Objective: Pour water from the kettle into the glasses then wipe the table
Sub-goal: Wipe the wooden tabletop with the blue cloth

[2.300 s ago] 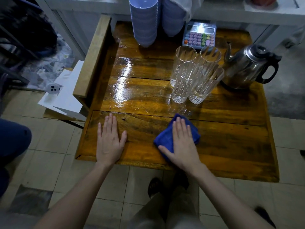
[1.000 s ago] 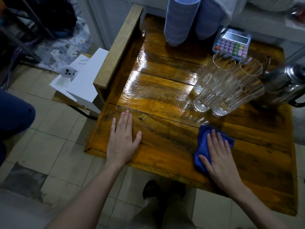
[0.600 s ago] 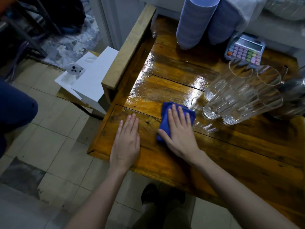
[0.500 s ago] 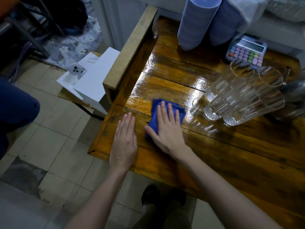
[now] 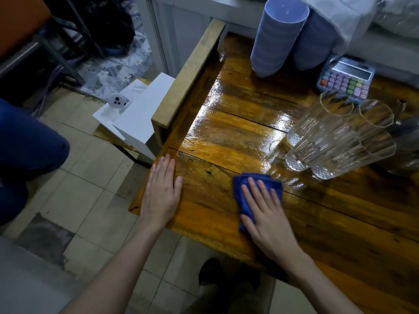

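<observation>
The left hand (image 5: 161, 196) lies flat and open on the near left corner of the wooden table (image 5: 226, 137). The right hand (image 5: 266, 214) presses flat on a blue cloth (image 5: 242, 196). Farther right stand the glasses (image 5: 335, 141), with the kettle (image 5: 405, 152) just beside them at the edge.

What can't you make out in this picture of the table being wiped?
Head view:
- Kettle: mostly cut off by the right edge; lid and handle unseen.
- Blue cloth: largely covered by the right hand.
- Water level in the glasses: unreadable through ribbed glass.
- Calculator display: too small to read.
</observation>
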